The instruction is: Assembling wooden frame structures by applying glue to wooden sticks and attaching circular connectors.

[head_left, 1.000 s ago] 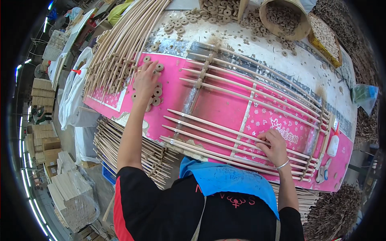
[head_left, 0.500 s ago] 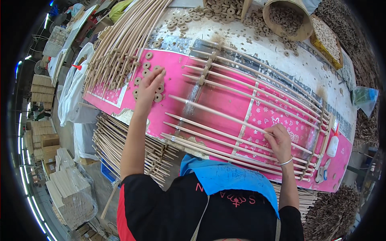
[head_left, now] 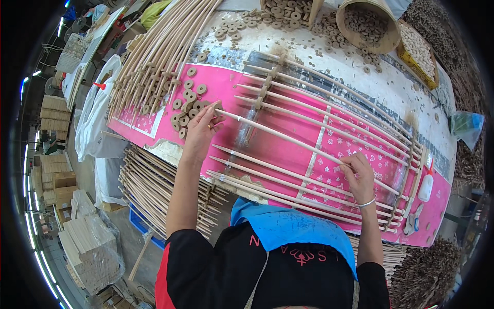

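Note:
My right hand (head_left: 359,176) pinches a long thin wooden rod (head_left: 280,134) partway along, its right end among the other rods. At the rod's left end, my left hand (head_left: 204,126) is closed on a small brown ring (head_left: 217,105), held against the tip; whether the rod has entered its hole I cannot tell. Several similar wooden rods (head_left: 288,172) lie side by side across a notched wooden rest (head_left: 264,88) and a second rest at the right. Loose brown rings (head_left: 189,97) with centre holes lie on the pink sheet beside my left hand.
A bundle of rods (head_left: 154,56) leans at the far left. Farther back are a tipped tub (head_left: 368,26) of rings and a yellow box (head_left: 419,56) of pale pieces. A white glue bottle (head_left: 426,186) and scissors (head_left: 413,219) lie at right. More rods (head_left: 164,190) are stacked below the table.
My left hand has moved right and down from the loose rings to the rod's left end, bringing a ring. The rod's left end is raised slightly; my right hand has barely shifted.

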`<act>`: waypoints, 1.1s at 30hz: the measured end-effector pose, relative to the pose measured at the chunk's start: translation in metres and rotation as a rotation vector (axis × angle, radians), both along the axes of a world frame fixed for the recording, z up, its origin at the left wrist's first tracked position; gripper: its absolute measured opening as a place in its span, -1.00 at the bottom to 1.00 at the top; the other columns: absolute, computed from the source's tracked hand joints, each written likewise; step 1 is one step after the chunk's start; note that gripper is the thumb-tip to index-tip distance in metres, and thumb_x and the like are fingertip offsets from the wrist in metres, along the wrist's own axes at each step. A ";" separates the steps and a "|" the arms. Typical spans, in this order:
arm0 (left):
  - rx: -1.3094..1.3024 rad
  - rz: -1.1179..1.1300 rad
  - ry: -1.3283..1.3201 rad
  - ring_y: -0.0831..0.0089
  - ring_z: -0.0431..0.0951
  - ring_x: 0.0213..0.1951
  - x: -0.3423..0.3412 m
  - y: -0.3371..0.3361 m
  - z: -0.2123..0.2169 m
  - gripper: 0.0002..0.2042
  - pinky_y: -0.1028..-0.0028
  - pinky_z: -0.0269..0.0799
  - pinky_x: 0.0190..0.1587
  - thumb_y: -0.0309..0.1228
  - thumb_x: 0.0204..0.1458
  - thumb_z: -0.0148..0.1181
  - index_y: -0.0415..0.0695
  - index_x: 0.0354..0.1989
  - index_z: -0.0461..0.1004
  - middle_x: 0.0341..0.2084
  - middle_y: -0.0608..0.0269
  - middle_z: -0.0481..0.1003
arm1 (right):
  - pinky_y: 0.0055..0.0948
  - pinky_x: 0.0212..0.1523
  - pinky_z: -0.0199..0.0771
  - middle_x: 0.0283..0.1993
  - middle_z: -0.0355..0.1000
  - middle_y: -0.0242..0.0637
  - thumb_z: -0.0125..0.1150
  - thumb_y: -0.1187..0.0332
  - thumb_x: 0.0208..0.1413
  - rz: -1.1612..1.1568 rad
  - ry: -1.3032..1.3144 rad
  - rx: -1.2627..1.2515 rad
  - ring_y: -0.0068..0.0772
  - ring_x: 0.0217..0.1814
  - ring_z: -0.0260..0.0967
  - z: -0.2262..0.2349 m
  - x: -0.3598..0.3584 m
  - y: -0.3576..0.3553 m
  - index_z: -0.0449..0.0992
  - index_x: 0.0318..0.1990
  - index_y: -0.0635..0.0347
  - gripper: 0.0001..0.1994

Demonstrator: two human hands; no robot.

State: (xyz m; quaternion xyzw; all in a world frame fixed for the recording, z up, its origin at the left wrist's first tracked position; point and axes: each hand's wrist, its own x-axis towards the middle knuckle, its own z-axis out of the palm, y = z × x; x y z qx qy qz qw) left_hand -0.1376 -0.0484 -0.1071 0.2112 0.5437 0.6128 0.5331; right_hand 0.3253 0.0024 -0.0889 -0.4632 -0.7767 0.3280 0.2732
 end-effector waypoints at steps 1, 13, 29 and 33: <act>0.012 -0.002 -0.039 0.50 0.62 0.00 0.001 0.000 0.000 -0.65 0.43 0.53 0.10 -0.28 0.44 0.13 -0.13 0.30 0.53 -0.02 0.33 0.62 | -0.37 -0.30 0.48 -0.33 0.40 -0.25 0.41 0.53 0.14 0.000 -0.015 0.003 -0.33 -0.30 0.47 -0.001 0.001 0.002 0.65 -0.14 0.27 -0.86; -0.051 -0.058 0.013 0.60 0.62 -0.06 0.031 -0.002 0.002 -0.65 0.53 0.48 0.02 -0.25 0.37 0.25 -0.15 0.22 0.56 -0.10 0.38 0.64 | -0.28 -0.24 0.46 -0.30 0.44 -0.19 0.40 0.50 0.13 -0.057 0.032 0.102 -0.16 -0.25 0.47 -0.003 -0.011 0.007 0.62 -0.21 0.27 -0.89; -0.059 -0.048 0.054 0.63 0.60 -0.14 0.032 0.006 -0.009 -0.74 0.59 0.43 -0.10 -0.32 0.38 0.25 -0.15 0.14 0.56 -0.17 0.39 0.62 | -0.19 -0.19 0.50 -0.30 0.51 -0.24 0.41 0.28 0.19 -0.049 -0.092 0.250 -0.12 -0.22 0.50 -0.018 -0.015 0.028 0.60 -0.23 0.14 -0.84; -0.061 -0.110 0.024 0.64 0.61 -0.08 0.033 0.021 -0.021 -0.72 0.60 0.43 -0.08 -0.32 0.36 0.27 -0.15 0.16 0.56 -0.10 0.40 0.63 | -0.18 -0.19 0.48 -0.33 0.51 -0.27 0.40 0.25 0.20 -0.106 -0.102 0.330 -0.15 -0.23 0.49 -0.024 -0.009 0.036 0.63 -0.28 0.12 -0.84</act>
